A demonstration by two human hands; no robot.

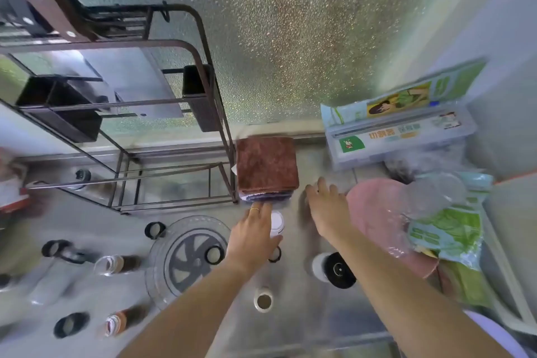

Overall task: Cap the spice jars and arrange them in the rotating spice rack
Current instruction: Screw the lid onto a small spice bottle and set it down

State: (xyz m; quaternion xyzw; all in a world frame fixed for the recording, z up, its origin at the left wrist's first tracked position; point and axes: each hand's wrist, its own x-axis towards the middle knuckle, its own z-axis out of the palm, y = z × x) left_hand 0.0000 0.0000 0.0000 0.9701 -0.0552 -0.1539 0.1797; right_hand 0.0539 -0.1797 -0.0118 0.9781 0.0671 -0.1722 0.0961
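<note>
The rotating spice rack [189,259], a clear round tray with a grey spoked centre, sits on the metal counter. A black cap [214,254] lies on it. My left hand [252,235] wraps a small white jar [276,222] just right of the rack, thumb under it. My right hand [328,209] rests flat on the counter, fingers apart, holding nothing. An uncapped jar [263,299] stands between my forearms. Two glass spice jars [116,264] [119,321] lie left of the rack. Loose black caps [155,229] [71,324] lie nearby. A white jar with a black end [334,270] lies on its side.
A brown folded cloth [267,166] lies beyond my hands, beside a dark metal shelf rack [174,125]. A cling-film box [401,134], a pink plate [374,212] and plastic bags [447,229] crowd the right side. The view is blurred.
</note>
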